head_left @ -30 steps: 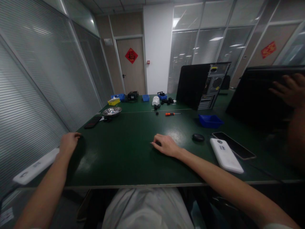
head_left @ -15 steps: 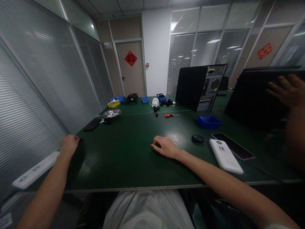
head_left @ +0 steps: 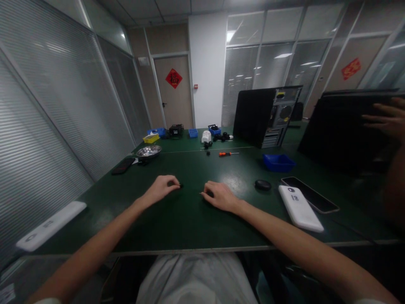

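One white slab-shaped device [head_left: 50, 226] lies at the left edge of the green counter [head_left: 152, 232], with neither hand on it. Past it, a dark phone [head_left: 122, 166] and a shallow metal bowl [head_left: 149, 152] sit untouched. The left hand [head_left: 163, 186] pinches a small dark piece [head_left: 181, 185] between thumb and fingers, over the middle of the counter. Bare surface separates it from the right hand [head_left: 221, 196], whose fingers curl around a slim item [head_left: 200, 193]; only a thin tip shows, and blur leaves its identity uncertain.

Progress, as judged: each hand has its piece secured, which counts as done. The two pieces are near but apart, so any contact between them is outstanding. Farther back, a small round black part [head_left: 208, 153] and an orange-handled screwdriver [head_left: 225, 154] lie unused. Further right, a black mouse-shaped object [head_left: 263, 185], a blue tray [head_left: 278, 163] and a second white device [head_left: 300, 209] are unattended. At far right, a co-worker's hand [head_left: 387, 119] is raised by a black panel [head_left: 338, 126].
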Available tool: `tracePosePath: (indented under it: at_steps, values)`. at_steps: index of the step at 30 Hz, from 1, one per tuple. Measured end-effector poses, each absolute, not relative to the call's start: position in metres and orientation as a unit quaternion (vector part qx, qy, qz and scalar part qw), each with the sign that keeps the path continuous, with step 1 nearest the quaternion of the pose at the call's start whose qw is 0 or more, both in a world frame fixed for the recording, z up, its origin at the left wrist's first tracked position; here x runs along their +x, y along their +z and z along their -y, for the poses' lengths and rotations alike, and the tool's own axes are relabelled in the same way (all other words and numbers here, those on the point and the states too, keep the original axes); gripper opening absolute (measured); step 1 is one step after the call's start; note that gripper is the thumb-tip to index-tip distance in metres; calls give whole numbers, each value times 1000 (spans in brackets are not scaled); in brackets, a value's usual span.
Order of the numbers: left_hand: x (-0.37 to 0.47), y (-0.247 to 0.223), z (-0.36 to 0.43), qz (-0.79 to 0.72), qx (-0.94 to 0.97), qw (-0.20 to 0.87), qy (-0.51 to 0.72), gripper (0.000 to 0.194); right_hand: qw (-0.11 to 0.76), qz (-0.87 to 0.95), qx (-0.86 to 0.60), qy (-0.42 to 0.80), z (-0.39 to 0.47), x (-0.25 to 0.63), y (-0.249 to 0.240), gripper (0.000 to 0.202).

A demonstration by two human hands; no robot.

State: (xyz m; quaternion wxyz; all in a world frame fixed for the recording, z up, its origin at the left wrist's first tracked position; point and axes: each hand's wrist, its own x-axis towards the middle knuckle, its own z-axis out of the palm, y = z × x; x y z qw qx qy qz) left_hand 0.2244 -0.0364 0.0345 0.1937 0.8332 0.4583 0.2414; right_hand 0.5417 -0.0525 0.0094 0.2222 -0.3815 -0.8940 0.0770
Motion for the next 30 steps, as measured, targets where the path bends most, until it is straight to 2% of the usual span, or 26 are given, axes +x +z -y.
tracePosePath:
  at_steps: [5,9,17,23,30]
  values:
    - [295,15,44,-374,862,254,230,22,218,892,-392,56,50,541,7,17]
    - [294,1,43,-382,842,270,268,22,208,895,-391,57,49,542,8,15]
    - [295,3,46,-389,844,256,265,30,205,895,-388,78,46,544,7,13]
    - [294,2,47,-382,857,220,268,28,202,903,-371,81,47,546,10,13]
    - [292,0,46,-366,845,250,299,24,227,899,-368,73,50,544,8,14]
